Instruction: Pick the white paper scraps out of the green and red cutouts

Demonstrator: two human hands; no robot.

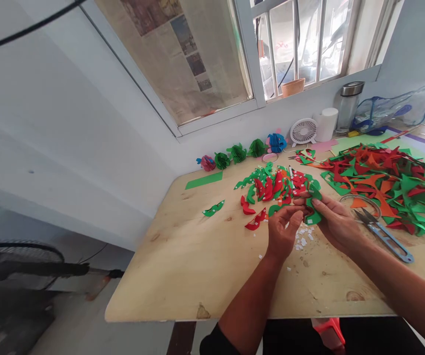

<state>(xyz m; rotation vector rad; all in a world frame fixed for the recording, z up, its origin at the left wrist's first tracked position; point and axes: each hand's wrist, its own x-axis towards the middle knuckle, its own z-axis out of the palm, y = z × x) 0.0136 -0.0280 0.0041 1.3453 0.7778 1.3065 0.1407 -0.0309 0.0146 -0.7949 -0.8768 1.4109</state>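
A curved green paper piece with small white squares on it is between my two hands above the wooden table. My right hand pinches it between thumb and fingers. At its lower left side, my left hand has thumb and fingers drawn together; whether they grip the paper is unclear. Behind my hands lies a pile of red and green cut pieces with white squares. Small white scraps are scattered just below my hands. A single green piece lies apart on the left.
Blue-handled snips lie to the right, beside a big heap of red, orange and green offcuts. Along the wall stand paper balls, a small white fan and a glass bottle.
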